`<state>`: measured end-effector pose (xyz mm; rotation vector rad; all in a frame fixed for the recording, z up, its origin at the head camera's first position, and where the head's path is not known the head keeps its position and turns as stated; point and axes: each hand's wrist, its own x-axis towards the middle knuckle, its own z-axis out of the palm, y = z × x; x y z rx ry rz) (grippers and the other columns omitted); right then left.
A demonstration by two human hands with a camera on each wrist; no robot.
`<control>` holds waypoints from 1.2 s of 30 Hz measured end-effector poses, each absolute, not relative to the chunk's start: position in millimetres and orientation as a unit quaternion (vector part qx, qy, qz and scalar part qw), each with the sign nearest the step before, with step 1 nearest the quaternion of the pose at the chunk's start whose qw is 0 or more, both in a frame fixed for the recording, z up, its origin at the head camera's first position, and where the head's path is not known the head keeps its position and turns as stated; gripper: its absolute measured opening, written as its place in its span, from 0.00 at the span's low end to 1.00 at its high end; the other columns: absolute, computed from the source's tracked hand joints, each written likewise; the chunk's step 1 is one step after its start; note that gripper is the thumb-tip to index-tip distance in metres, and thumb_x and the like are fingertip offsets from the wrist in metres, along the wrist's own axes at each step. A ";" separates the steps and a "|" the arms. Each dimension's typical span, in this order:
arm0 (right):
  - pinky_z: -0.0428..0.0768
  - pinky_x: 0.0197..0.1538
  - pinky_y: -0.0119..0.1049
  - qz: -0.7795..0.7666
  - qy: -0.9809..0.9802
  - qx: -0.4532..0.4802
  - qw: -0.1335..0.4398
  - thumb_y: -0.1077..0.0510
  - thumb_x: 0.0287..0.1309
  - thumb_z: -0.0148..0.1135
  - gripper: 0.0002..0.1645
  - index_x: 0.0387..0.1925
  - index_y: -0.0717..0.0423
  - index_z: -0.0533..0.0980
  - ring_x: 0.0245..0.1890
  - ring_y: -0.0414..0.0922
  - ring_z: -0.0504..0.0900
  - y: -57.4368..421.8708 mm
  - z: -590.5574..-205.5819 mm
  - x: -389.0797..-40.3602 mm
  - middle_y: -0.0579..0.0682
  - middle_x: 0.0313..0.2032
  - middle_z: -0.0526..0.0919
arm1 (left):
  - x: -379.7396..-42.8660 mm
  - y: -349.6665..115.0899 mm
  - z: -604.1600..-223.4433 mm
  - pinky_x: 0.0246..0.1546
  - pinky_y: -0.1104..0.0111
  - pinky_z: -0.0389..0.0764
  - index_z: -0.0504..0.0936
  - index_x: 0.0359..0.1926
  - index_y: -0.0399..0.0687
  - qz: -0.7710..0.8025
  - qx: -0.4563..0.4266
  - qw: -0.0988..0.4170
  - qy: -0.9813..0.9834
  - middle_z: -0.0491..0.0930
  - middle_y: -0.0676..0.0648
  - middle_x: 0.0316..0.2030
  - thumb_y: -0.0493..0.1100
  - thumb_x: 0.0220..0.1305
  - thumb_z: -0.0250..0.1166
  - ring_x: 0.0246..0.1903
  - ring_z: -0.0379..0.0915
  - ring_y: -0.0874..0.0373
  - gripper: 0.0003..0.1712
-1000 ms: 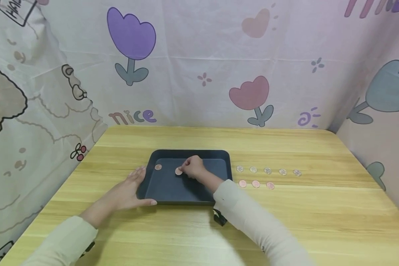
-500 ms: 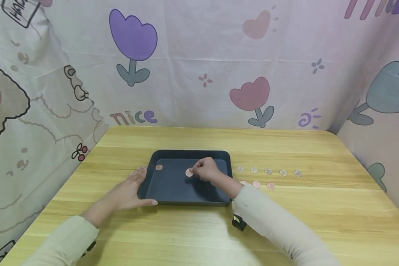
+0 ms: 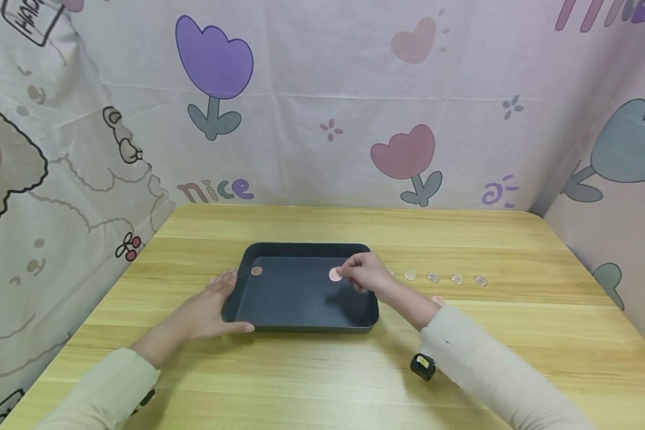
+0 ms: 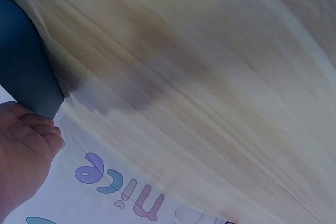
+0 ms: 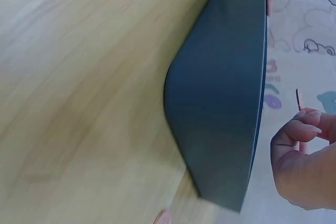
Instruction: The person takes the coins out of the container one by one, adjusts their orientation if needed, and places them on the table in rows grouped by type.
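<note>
My right hand (image 3: 366,272) pinches a copper-coloured coin (image 3: 335,275) by its edge, over the right part of a dark baking tray (image 3: 301,328). In the right wrist view the pinched coin (image 5: 298,99) shows edge-on above the fingertips, beyond the tray wall (image 5: 220,93). Another copper-coloured coin (image 3: 256,270) lies at the tray's far left corner. My left hand (image 3: 209,307) rests against the tray's left side with straight fingers, its thumb along the front edge. Fingertips of the left hand (image 4: 26,150) touch the tray's outer wall (image 4: 26,56) in the left wrist view.
Right of the tray, a row of silver-coloured coins (image 3: 433,278) lies on the wooden table (image 3: 516,346); my right hand partly covers its left end. In front of that row a copper-coloured coin (image 3: 437,300) peeks out beside my right forearm. A printed cloth (image 3: 312,71) hangs behind.
My right hand has moved rightward across the tray with the coin, its forearm now covering most of the copper-coloured coins on the table. The left hand and the tray have stayed in place.
</note>
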<state>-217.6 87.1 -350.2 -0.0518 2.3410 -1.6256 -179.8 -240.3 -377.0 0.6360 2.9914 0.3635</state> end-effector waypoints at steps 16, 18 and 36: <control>0.58 0.15 0.24 -0.581 0.800 0.006 0.151 0.61 0.59 0.57 0.08 0.28 0.63 0.72 0.11 0.33 0.61 152.1 -358.0 -207.0 0.43 0.15 0.68 | -179.1 -238.7 -374.8 0.65 0.45 0.56 0.52 0.67 0.26 0.117 0.209 0.030 0.970 0.51 0.29 0.68 0.72 0.43 0.64 0.67 0.48 0.33 0.67; 0.57 0.15 0.23 -0.576 0.804 0.011 0.147 0.61 0.59 0.57 0.08 0.28 0.63 0.72 0.11 0.33 0.61 160.0 -359.4 -205.1 0.43 0.15 0.69 | -179.1 -238.9 -374.9 0.65 0.45 0.56 0.52 0.67 0.25 0.117 0.209 0.030 0.970 0.51 0.29 0.68 0.72 0.43 0.64 0.67 0.48 0.33 0.67; 0.65 0.21 0.24 -0.544 0.822 0.029 0.165 0.55 0.64 0.52 0.11 0.29 0.58 0.72 0.15 0.32 0.63 236.4 -369.6 -190.9 0.39 0.15 0.67 | -176.6 -238.6 -370.8 0.64 0.44 0.58 0.52 0.67 0.25 0.119 0.211 0.025 0.970 0.52 0.28 0.67 0.73 0.43 0.64 0.67 0.48 0.32 0.67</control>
